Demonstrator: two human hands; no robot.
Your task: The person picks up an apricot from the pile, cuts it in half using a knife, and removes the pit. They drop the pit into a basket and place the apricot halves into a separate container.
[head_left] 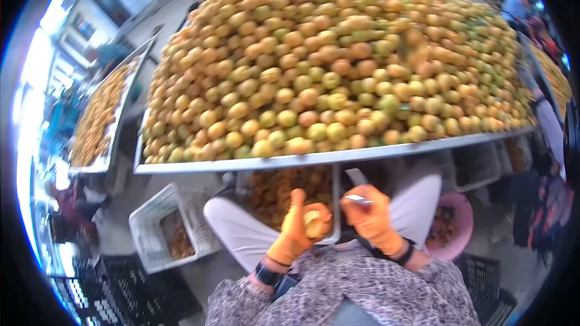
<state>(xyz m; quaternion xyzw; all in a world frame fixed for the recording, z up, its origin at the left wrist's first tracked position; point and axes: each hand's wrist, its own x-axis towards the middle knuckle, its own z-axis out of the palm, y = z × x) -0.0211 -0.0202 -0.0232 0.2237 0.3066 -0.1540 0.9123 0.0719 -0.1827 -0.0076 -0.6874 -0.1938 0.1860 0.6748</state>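
My left hand (293, 232), in an orange glove, is closed around a small round yellow fruit (314, 223) that looks like an apricot; its thumb points upward. To the right, my right hand (374, 220), also gloved in orange, grips a small knife (356, 176). The blade sticks up and away from the fist, apart from the fruit, and most of the handle is hidden by the fingers. Both hands are over my lap, in front of a large metal-edged table (338, 156) heaped with yellow-orange fruit (302, 78).
Below my hands sits a crate (336, 205) holding orange pieces. A white crate (160, 229) stands at the left, a pink basin (462, 226) with dark scraps at the right. Black crates (145, 284) lie on the floor. Other fruit tables (103, 115) and people flank mine.
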